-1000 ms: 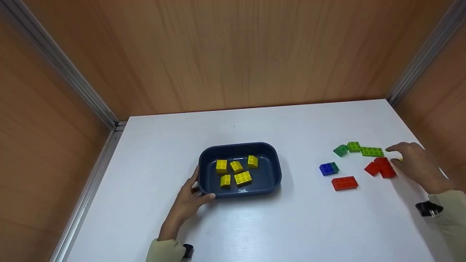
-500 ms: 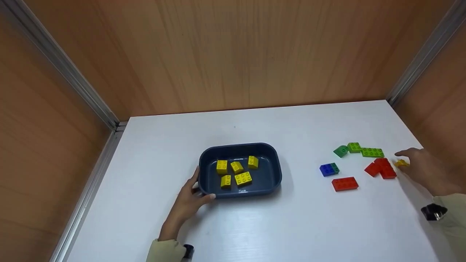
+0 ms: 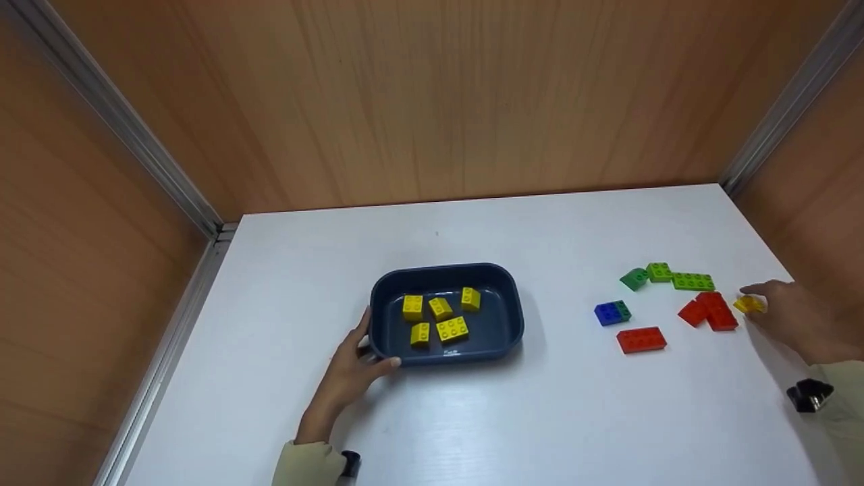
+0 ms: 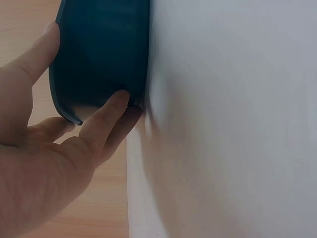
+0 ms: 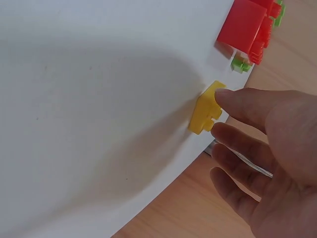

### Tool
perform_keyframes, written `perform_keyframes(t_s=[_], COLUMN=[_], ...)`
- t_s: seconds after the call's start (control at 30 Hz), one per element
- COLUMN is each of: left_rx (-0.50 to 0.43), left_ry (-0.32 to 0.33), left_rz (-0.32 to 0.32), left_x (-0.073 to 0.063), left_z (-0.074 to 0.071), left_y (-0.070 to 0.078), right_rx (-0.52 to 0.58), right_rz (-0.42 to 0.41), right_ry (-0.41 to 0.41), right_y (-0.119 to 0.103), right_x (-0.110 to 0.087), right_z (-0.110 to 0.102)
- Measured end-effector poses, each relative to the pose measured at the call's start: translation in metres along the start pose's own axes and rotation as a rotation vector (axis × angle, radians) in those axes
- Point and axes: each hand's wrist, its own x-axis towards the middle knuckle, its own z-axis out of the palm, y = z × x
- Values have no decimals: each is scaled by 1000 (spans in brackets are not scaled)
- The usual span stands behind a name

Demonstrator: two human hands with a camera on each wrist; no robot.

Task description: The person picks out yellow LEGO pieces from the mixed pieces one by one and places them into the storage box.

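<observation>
A dark blue tray stands mid-table with several yellow bricks lying in it. My left hand grips its left end, thumb over the near rim and fingers round the side; the left wrist view shows those fingers against the tray's wall. Far right, my right hand is around a lone yellow brick on the table. In the right wrist view the thumb overlaps one end of this brick, and the index fingertip is right at its studs. The other fingers are loosely bent.
Left of the right hand lie red bricks, with green bricks behind them. A blue brick with dark green beside it and a long red brick lie closer to the tray. Wood panels border the table.
My right hand has shifted right and slightly toward me, uncovering more of the lone yellow brick, which lies in about the same place. The left hand and tray have stayed put.
</observation>
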Motion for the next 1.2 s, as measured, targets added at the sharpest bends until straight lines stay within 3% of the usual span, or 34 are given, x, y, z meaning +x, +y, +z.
perform_keyframes(t_s=[0.37, 0.63, 0.93, 1.2], left_rx=[0, -7, -12, -1], left_ry=[-11, -5, -6, -1], left_rz=[27, 13, 10, 5], left_x=[-1, 1, 2, 0], left_z=[-2, -1, -1, 0], left_y=[1, 0, -1, 1], right_rx=[32, 28, 50, 39], right_rz=[-1, -46, -8, -16], right_ry=[-60, 97, -33, 170], right_y=[3, -1, 4, -3], right_x=[2, 3, 2, 2], right_z=[2, 11, 3, 1])
